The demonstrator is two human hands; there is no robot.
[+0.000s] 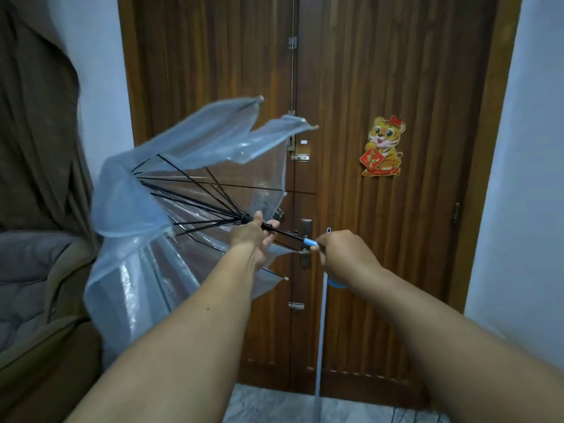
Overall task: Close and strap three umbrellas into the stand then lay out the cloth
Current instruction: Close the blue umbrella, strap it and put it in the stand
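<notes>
A clear umbrella with a pale blue rim (146, 209) is held sideways in front of me, its canopy half folded and pointing left, black ribs showing. My left hand (254, 236) grips the black runner on the shaft. My right hand (345, 254) holds the light blue handle at the shaft's right end. A second closed umbrella (322, 331), thin and pale, stands upright against the door below my right hand. The stand and the cloth are not in view.
A brown wooden double door (366, 87) with latches and a handle fills the middle, with a tiger sticker (383, 146) on it. A brown curtain (33, 117) and a cushioned chair (39, 288) are at the left. White walls flank the door; marble floor shows below.
</notes>
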